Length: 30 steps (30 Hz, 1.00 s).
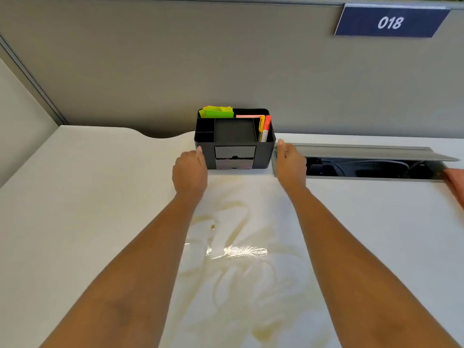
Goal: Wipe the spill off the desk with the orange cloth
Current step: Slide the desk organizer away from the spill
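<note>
A smeared yellowish spill (238, 249) streaks the white desk (88, 197) between my forearms, with a wet glint at its middle. The orange cloth (455, 183) lies at the far right edge, mostly cut off by the frame. A black desk organizer (234, 139) stands at the back of the desk, just behind the spill. My left hand (190, 172) presses against its left side and my right hand (290, 163) against its right side, so both hands hold it. Neither hand touches the cloth.
The organizer holds green and pink sticky notes and orange and yellow markers (264, 128). An open cable tray (369, 167) with a raised grey lid is set into the desk right of the organizer. A grey partition (175, 71) with a blue "018" sign (390, 22) rises behind.
</note>
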Tool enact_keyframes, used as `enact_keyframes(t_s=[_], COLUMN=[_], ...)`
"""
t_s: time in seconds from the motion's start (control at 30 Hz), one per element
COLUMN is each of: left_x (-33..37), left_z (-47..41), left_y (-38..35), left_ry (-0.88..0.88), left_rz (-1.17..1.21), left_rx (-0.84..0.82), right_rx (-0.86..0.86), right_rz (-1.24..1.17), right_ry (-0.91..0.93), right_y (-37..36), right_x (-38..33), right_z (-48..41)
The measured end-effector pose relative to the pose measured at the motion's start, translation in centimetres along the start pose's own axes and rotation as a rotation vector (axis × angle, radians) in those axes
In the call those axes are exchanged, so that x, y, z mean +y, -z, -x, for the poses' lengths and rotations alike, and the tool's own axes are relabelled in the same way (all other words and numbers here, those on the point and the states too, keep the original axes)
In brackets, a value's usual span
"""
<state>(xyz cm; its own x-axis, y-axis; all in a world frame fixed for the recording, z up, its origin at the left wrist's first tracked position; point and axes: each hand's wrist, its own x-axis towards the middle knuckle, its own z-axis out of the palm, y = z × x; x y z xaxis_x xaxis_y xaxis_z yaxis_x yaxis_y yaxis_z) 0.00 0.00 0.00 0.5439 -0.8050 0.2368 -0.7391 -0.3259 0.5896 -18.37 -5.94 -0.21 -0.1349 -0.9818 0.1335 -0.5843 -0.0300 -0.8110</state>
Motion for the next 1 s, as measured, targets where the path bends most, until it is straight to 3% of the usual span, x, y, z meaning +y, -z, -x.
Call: enact_keyframes(t_s=[0.3, 0.5, 0.7, 1.0], left_x=[2.3, 1.8, 1.9, -0.5], left_z=[-5.2, -6.4, -6.4, -6.9], left_y=[-0.6, -0.9, 0.1, 4.4], left_ry=[0.169, 0.273, 0.232, 0.247], left_rz=[0.143, 0.212, 0.213, 0.203], left_rx=[-0.063, -0.073, -0.068, -0.002], right_rx=[-0.143, -0.091, -0.074, -0.113], right_rz=[0.251, 0.264, 0.394, 0.303], right_ry=[-0.088, -0.154, -0.085, -0.016], right_y=[-0.7, -1.1, -1.3, -2.5], right_x=[-2.3, -2.3, -3.5, -8.1], right_z=[-5.0, -6.2, -5.7, -3.9])
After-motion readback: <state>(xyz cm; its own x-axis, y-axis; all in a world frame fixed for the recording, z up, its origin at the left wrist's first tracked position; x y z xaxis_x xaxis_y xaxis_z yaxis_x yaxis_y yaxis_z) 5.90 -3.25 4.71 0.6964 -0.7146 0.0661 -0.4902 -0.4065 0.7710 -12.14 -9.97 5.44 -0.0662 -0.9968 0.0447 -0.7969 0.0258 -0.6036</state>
